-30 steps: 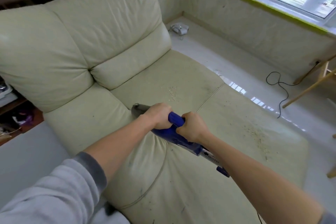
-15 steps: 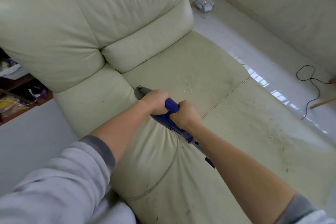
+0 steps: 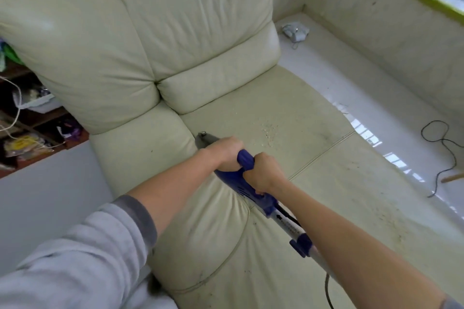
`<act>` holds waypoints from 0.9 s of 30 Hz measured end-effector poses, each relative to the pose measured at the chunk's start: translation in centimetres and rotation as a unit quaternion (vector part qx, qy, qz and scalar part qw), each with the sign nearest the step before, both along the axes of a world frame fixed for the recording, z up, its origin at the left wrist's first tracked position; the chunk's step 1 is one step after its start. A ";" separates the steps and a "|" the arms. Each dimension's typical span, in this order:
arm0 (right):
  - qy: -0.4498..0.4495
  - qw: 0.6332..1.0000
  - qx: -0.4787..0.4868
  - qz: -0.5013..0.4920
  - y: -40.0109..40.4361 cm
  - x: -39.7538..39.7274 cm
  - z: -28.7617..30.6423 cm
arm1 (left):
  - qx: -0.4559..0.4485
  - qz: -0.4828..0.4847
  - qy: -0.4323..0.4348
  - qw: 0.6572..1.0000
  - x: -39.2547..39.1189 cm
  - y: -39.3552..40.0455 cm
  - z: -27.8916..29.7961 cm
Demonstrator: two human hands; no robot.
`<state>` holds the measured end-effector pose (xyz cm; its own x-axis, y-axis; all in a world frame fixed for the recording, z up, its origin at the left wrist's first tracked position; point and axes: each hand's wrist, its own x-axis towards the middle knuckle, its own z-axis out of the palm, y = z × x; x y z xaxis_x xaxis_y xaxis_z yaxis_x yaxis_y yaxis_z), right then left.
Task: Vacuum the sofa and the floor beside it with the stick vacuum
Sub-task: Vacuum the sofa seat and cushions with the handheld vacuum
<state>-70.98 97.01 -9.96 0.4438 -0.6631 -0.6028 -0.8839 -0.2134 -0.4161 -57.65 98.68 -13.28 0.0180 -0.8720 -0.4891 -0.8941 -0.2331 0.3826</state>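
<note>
Vacuum [image 3: 247, 184] is held over the sofa [image 3: 251, 113] seat, long axis running from lower right up-left, grey tip at the armrest crease. Left hand [image 3: 223, 150] fingers are closed nearer the tip, right hand [image 3: 263, 173] fingers closed behind. Crumbs [image 3: 270, 132] lie just right of the tip. Body blue, shaft silver.

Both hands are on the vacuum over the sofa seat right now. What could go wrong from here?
1. The nozzle tip sits in the crease by the armrest, aside from the crumbs; they could be missed or pushed into the seam.
2. The vacuum's cord trails near the right forearm and might snag.
3. The loose black cable on the floor could get sucked in or tripped over during the floor pass.
</note>
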 end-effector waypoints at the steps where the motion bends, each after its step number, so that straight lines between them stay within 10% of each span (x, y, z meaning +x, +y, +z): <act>1: -0.005 1.000 -0.003 -0.004 -0.1 -0.2 0.5 | -0.004 -0.001 0.000 1.000 -0.1 0.0 0.5; 14: -0.079 0.992 -0.017 -0.095 1.8 -5.1 0.0 | -0.008 -0.078 -0.038 0.996 -3.6 0.0 1.3; 27: -0.065 0.994 -0.030 -0.081 -2.9 5.9 -4.8 | 0.007 0.003 -0.033 0.999 6.6 -3.6 -4.2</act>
